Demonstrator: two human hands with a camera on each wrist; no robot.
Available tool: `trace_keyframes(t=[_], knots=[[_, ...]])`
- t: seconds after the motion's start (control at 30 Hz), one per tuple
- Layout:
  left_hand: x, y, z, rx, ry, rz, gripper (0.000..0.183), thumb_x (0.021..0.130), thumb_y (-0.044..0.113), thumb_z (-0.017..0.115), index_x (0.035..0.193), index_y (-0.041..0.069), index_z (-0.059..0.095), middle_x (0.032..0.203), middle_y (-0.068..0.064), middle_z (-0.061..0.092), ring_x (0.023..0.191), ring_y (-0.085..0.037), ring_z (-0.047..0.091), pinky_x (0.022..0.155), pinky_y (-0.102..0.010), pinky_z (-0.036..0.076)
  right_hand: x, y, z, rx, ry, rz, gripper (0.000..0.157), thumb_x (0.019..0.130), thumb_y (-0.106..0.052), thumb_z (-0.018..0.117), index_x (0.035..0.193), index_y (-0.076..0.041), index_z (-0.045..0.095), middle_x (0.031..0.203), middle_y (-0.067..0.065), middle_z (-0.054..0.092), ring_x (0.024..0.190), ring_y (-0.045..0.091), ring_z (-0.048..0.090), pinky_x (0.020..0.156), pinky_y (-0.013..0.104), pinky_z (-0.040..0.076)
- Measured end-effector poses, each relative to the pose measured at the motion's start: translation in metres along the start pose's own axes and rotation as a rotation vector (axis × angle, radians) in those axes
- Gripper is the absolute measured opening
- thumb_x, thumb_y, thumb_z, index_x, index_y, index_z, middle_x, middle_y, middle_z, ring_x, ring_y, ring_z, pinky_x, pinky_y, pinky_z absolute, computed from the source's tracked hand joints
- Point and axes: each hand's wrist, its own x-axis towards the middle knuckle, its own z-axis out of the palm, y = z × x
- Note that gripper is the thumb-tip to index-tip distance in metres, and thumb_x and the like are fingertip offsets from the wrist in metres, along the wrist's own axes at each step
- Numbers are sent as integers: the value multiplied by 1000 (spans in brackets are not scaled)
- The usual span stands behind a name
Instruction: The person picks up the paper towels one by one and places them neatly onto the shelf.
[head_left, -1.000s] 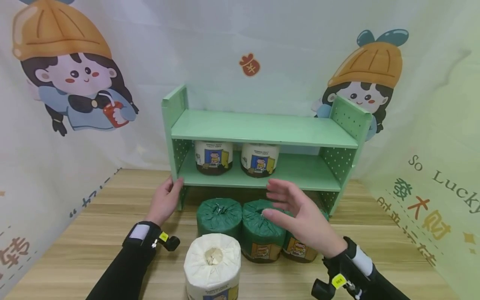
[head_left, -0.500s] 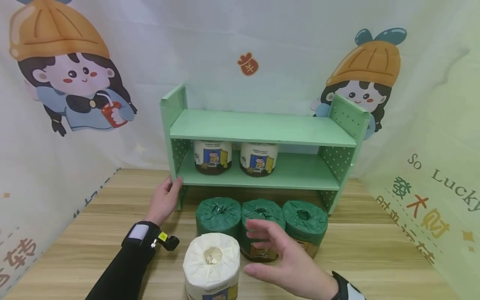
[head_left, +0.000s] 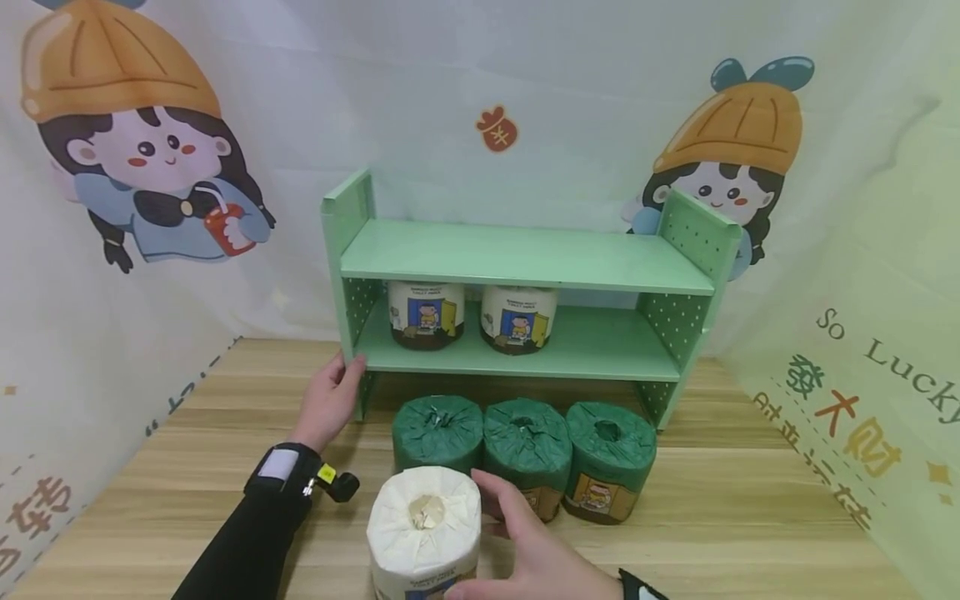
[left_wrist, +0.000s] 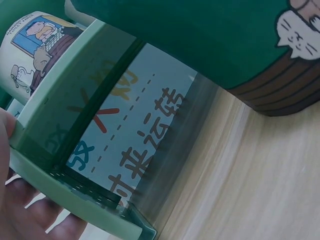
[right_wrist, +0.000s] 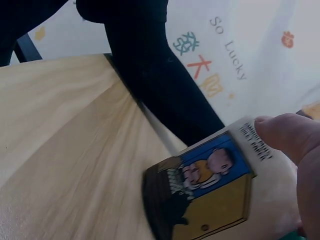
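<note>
Far L: cloth backdrop (head_left: 435, 125) w/ printed cartoon figure in orange cap (head_left: 150, 158). Next, left hand (head_left: 326, 404): narrow, pinching the L side panel of green shelf unit (head_left: 525, 254), thumb at inner front edge, fingers on outer face (ref. left wrist view). Black sleeve (head_left: 247, 533) behind it, w/ wrist cam (head_left: 343, 486) strapped on. Front ctr-L: white roll (head_left: 422, 542), nearest the viewer, upright at near side of table (head_left: 750, 517); top hole visible, btm cut off by frame edge in head view. Behind it, on mid board of unit, L half: shelf roll no. 1 (head_left: 426, 317) and shelf roll no. 2 (head_left: 518, 321), upright, labels fwd, tops hidden by upper board. On table in front of unit, row of 3 upright green-wrapped rolls, L to R: green roll A (head_left: 437, 433), green roll B (head_left: 525, 442), green roll C (head_left: 611, 458); A partly behind white roll. Right hand (head_left: 536, 546): holding white roll at its R side, thumb fwd on label side, fingers curved round the back; grip force can't tell. Far R: 2nd cartoon figure (head_left: 727, 125), then lettering (head_left: 843, 408) on cloth.
</note>
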Motion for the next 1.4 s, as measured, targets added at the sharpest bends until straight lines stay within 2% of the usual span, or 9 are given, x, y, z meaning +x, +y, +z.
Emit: trace_keyframes(t=[0.1,0.3,0.47,0.57,0.77,1.0,1.1,1.2,1.4], knots=[[-1,0,0,-1,-4,-6,53,106,51,38,147,19,47,141,-13,49,125,-29,45,98,-60,42,5,7,3,0,-15,50,96,87,-39,79,154,-21,12,144,-2,31,129,15,32,106,50,33],[-2,1,0,3,-7,-7,53,106,51,38,147,19,46,142,-13,49,125,-30,45,98,-61,42,11,13,9,-19,-31,63,103,85,-38,81,154,-16,8,149,6,20,134,19,21,108,56,24],[-2,1,-1,0,-7,-11,53,106,52,38,147,19,47,142,-14,48,126,-30,44,99,-61,40,13,13,12,-36,0,111,103,84,-40,81,154,-16,10,149,6,22,134,20,23,109,57,22],[-1,0,-1,0,-4,-10,53,106,52,39,146,19,48,142,-14,49,126,-30,44,99,-61,40,15,15,12,-45,13,96,101,84,-40,81,154,-18,12,148,3,24,134,19,22,109,57,20],[-1,0,0,8,-2,-5,54,106,52,39,147,18,47,142,-14,48,126,-30,44,99,-61,40,13,19,10,-103,29,15,96,83,-34,83,153,-21,17,146,-1,27,133,17,23,108,53,27],[0,1,0,14,-4,1,53,106,50,39,147,17,46,142,-14,48,127,-30,43,100,-60,39,10,20,7,-148,27,-7,88,83,-32,84,150,-24,28,133,-5,36,121,15,33,102,46,35],[0,1,0,16,-6,-4,53,107,50,38,147,16,46,142,-15,47,127,-30,42,100,-60,39,9,19,7,-118,24,5,84,83,-31,84,147,-22,31,132,-5,37,122,15,33,103,46,33],[0,1,0,15,-5,-10,53,107,50,39,147,16,47,142,-15,48,127,-30,42,100,-60,39,8,18,7,-31,9,29,79,83,-29,83,143,-19,32,133,-3,38,124,15,34,105,47,31],[0,1,-1,17,-4,-14,53,107,49,39,147,15,47,141,-16,49,126,-32,44,99,-61,40,5,22,8,96,-29,26,79,82,-26,84,137,-18,29,137,-1,39,128,14,36,107,41,28]])
